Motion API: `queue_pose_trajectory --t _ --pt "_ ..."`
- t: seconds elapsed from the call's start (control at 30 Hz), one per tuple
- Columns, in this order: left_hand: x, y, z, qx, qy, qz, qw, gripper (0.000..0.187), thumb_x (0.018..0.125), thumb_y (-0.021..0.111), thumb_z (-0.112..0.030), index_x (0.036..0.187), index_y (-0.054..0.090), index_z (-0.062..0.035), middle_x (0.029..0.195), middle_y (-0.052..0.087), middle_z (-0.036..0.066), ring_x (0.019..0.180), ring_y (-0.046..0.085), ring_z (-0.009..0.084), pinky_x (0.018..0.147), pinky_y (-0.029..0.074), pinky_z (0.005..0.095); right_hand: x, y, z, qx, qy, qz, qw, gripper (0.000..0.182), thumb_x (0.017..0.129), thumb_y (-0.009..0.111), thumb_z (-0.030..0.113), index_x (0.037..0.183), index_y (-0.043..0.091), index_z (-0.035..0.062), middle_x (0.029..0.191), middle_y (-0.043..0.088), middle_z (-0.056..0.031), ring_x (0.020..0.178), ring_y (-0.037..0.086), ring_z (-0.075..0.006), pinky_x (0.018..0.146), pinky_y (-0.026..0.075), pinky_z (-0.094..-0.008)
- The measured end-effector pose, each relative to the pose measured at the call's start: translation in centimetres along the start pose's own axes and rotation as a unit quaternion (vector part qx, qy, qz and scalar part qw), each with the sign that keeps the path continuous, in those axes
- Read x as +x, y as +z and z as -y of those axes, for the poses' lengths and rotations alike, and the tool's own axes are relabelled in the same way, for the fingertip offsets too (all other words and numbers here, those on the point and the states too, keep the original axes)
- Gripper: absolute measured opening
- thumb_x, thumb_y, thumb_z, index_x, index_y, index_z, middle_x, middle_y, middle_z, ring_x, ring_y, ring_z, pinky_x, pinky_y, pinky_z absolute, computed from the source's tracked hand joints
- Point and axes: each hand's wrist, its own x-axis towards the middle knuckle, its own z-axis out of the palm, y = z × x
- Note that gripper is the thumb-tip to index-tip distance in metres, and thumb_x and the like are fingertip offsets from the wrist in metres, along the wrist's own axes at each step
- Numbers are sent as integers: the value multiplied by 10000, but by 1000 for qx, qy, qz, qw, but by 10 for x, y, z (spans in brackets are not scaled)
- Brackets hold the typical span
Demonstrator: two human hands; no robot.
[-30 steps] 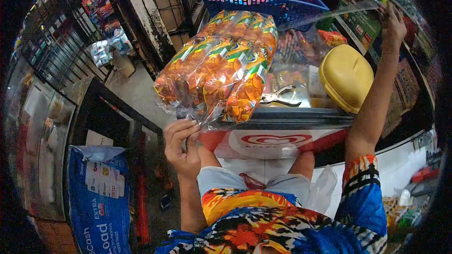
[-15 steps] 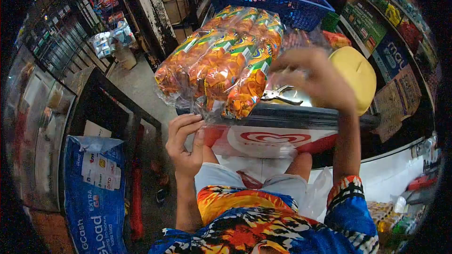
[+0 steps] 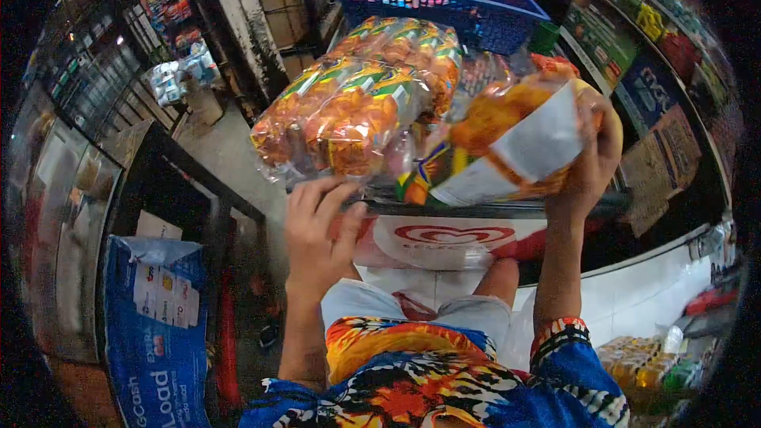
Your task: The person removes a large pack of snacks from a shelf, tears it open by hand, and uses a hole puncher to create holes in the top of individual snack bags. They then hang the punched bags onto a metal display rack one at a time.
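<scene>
Currently, one large clear bundle of orange snack packs (image 3: 357, 103) is lying across the near edge of the freezer top (image 3: 491, 208), overhanging its left corner; a second snack pack (image 3: 507, 147), orange with a white back panel showing, is being held just to the right of it, above the same near edge.

Progress, judged from how things lie: the bundle is sitting on the freezer top and appears settled there, though its loose plastic end is hanging over the edge; the second pack is not yet resting on anything and looks to be the item in hand.

Left hand (image 3: 317, 230): fingers spread fairly wide, palm away from the camera, fingertips touching the loose plastic at the bundle's near end, pressing or steadying rather than closing round it.

Right hand (image 3: 590, 162): raised, fingers curled round the far right end of the second snack pack, gripping it firmly and tilting it so the white panel is facing the camera.

Also present: blue basket (image 3: 444, 0) of goods at the far edge of the freezer top, touching or just behind the bundle; blue printed sack (image 3: 154, 325) standing on the floor at lower left; shelves of packets (image 3: 642, 40) running along the right.
</scene>
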Motion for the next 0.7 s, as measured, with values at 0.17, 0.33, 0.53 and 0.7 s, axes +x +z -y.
queue_pose_trajectory --t 0.17,0.33,0.53,0.7 --pt "70 -15 -37 -95 112 -32 989 337 797 689 -202 1087 622 -43 997 630 139 911 605 324 800 468 400 37 -3 -19 26 -12 6 1000 157 920 592 154 929 613 -1 912 627 -19 819 555 -67 738 438 -205" --pt "175 21 -26 -276 -37 169 946 546 887 529 -531 1213 550 -94 978 644 124 895 637 265 786 505 374 79 38 -30 91 -156 14 983 102 924 595 103 966 615 12 946 644 -37 821 577 -65 718 467 -214" --pt "262 79 28 -732 -126 456 490 597 917 402 -605 1152 579 -86 985 646 103 859 656 189 746 556 359 90 63 -54 40 -307 158 938 84 884 608 59 878 618 -24 936 657 -111 795 599 -123 692 476 -253" --pt "255 100 21 -569 -224 81 787 1112 681 832 -127 1445 25 -100 1226 515 176 964 623 287 818 540 435 101 45 -97 32 -112 246 962 237 921 565 209 834 627 -2 850 647 -59 697 587 -121 614 457 -258"
